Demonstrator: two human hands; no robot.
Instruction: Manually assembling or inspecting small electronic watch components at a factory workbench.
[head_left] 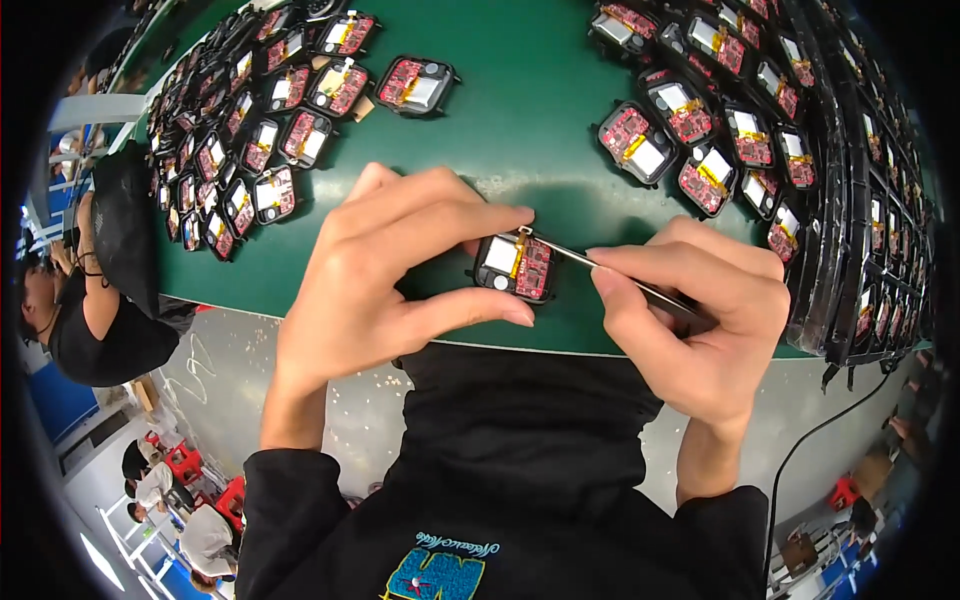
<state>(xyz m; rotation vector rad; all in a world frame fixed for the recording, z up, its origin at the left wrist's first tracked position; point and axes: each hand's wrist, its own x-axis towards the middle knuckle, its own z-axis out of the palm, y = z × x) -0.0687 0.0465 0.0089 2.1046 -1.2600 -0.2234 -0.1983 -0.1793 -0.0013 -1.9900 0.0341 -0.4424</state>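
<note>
A small black device housing (533, 268) lies on the green table near its front edge. It is open-faced, with a red circuit board, a pale battery and a strip of yellow tape inside. My left hand (375, 260) steadies it between thumb and index finger, the index fingertip at its top edge. In my right hand (705, 305) a pair of thin metal tweezers (570, 254) is pinched. Their tip touches the top edge of the housing, beside a small connector. Whether the tips grip anything is too small to tell.
Many similar open housings (305, 137) spread over the table (500, 120) at the left. Another group (705, 180) lies at the right, beside stacked black trays (815, 200) filled with more. A co-worker in black (120, 290) sits at the far left. A black cable (800, 440) hangs at the right.
</note>
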